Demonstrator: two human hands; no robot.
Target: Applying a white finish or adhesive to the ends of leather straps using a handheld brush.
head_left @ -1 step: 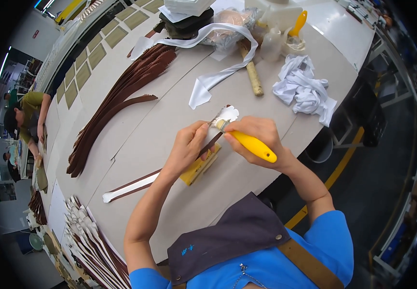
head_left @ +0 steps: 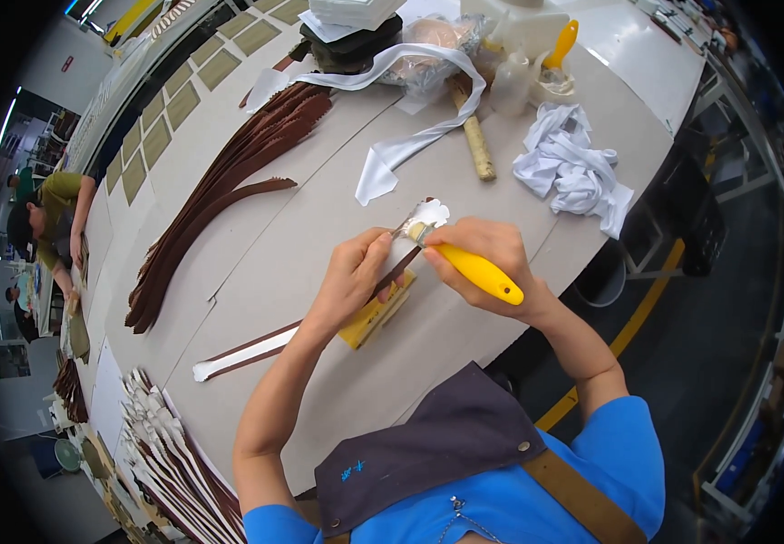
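My right hand (head_left: 484, 258) grips a yellow-handled paintbrush (head_left: 478, 272). Its pale bristles press on the white-coated scalloped end of a brown strap (head_left: 430, 212). Pinched between the fingers of my left hand (head_left: 353, 272), the strap is held up near its far end. From there it runs down to the left behind my left forearm, and its other white-coated end (head_left: 229, 358) lies over the table. Below my hands sits a yellow block (head_left: 374, 317), partly hidden by my left hand and the strap.
Brown scalloped straps (head_left: 220, 199) lie stacked at the left. White-coated straps (head_left: 161, 444) are bunched at lower left. Behind are a white ribbon (head_left: 378, 168), a stick-like roll (head_left: 478, 150), crumpled white cloth (head_left: 573, 168) and a pot with another brush (head_left: 551, 82). Another person (head_left: 48, 213) works far left.
My right hand and the brush have shifted very slightly to the right. The left hand and the strap look the same.
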